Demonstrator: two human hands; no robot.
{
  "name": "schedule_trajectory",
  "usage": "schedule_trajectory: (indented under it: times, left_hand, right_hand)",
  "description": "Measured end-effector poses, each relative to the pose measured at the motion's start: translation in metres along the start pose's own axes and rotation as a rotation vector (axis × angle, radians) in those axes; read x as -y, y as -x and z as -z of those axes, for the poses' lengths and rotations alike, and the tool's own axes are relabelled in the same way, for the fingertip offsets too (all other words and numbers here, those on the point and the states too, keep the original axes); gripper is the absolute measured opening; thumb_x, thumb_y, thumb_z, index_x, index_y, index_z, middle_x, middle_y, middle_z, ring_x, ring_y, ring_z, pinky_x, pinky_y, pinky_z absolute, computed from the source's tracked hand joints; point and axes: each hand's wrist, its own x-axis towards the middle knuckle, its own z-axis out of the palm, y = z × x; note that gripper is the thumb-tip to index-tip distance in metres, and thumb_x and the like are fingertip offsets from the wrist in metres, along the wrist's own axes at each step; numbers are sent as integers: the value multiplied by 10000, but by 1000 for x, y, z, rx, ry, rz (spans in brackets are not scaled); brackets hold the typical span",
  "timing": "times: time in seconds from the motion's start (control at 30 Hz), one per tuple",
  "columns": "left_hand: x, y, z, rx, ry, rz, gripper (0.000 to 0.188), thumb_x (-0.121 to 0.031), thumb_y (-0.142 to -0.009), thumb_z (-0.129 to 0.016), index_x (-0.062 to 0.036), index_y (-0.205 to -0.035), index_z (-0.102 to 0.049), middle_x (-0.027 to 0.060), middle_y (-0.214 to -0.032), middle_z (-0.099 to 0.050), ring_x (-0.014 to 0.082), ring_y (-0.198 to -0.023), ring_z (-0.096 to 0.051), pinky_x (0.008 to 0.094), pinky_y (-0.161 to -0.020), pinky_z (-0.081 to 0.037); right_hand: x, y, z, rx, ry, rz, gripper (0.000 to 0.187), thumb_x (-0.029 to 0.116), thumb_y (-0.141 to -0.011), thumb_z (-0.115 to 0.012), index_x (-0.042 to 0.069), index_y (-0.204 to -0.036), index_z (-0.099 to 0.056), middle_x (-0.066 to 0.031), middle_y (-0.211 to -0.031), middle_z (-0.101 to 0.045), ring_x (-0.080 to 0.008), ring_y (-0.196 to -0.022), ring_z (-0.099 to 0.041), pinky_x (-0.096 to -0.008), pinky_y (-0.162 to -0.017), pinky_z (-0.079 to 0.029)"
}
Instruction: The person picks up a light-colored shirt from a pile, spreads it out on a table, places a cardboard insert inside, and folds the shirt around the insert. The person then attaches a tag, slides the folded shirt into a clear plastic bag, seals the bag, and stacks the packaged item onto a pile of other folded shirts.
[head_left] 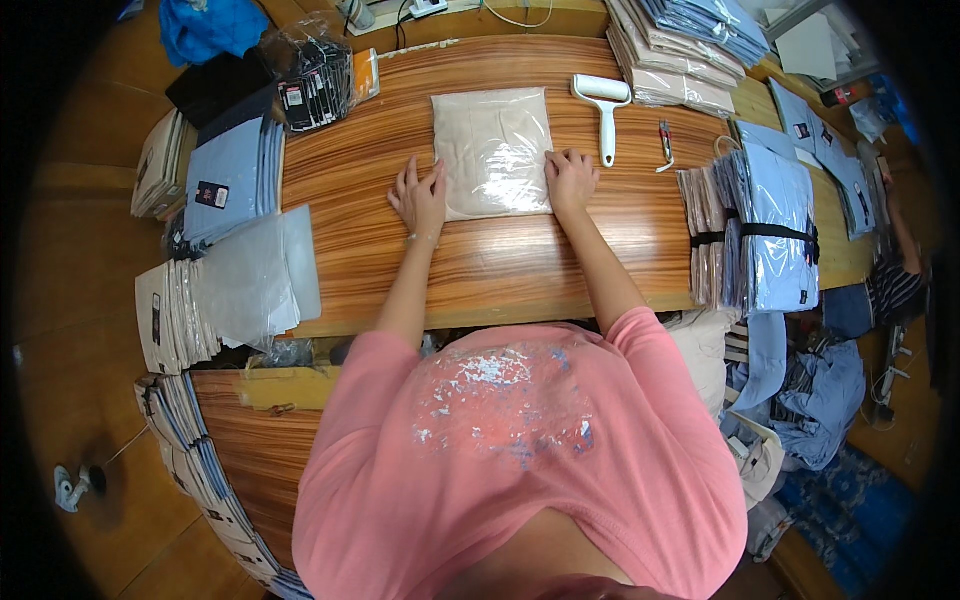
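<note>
A folded beige garment in a clear plastic bag lies flat on the wood-grain table in front of me, its film shining with glare. My left hand rests at the bag's left edge, fingers spread and thumb side touching the film. At the right edge, my right hand touches the bag with its thumb side, the other fingers apart on the tabletop. Neither hand is closed around the bag. Beyond my right hand lies a white lint roller, with a small red-and-grey cutter to its right.
Bagged blue garments bound with a black strap stand at the table's right. Pink-beige packages are piled at the back right. On the left are folded blue garments, clear empty bags, beige garments and black tags.
</note>
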Motion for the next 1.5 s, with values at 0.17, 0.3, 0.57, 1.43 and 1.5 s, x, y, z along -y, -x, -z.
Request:
schedule_trajectory:
  times: [0.17, 0.3, 0.57, 1.43, 1.5]
  left_hand:
    - [3, 12, 2, 160, -75, -5, 427, -415, -933, -338, -364, -1356, -367, 117, -1505, -70, 371, -1372, -7, 665, -1000, 49]
    - [2, 11, 3, 208, -174, 45, 477, -437, -939, -266, -343, -1407, -259, 139, -1506, -5, 362, -1375, 52, 677, -983, 65]
    - [16, 27, 19, 244, 384, 32, 602, -340, -928, -370, -186, -1451, -117, 186, -1493, 28, 383, -1370, 47, 668, -992, 64]
    - [-94, -81, -20, -139, 162, 38, 402, -306, -906, -460, -79, -1238, -474, 153, -1307, -414, 336, -1290, -278, 574, -1033, -146]
    - [-83, -74, -53, -43, 84, 79, 411, -291, -928, -407, -100, -1288, -463, 131, -1374, -362, 327, -1342, -192, 610, -1039, -41]
  right_hand:
    - [-13, 11, 2, -32, 61, 44, 253, 346, -829, -578, 290, -1066, -648, -93, -1252, -476, -289, -1229, -352, -589, -972, -224]
    - [-15, 20, 7, 114, 140, 30, 365, 423, -881, -486, 363, -1239, -516, -141, -1433, -272, -317, -1359, -152, -654, -1022, -59]
    - [-44, 40, 32, 75, -432, 132, 582, 282, -804, -598, 188, -1338, -387, -181, -1422, -252, -352, -1348, -151, -617, -1046, -41]
    - [89, -71, -23, 23, -301, 205, 360, 217, -881, -503, 78, -1212, -529, -190, -1369, -348, -361, -1333, -205, -576, -1050, -105]
    - [84, -65, -46, 69, -287, 174, 358, 185, -885, -488, 80, -1226, -523, -165, -1379, -356, -336, -1336, -223, -558, -1057, -91]
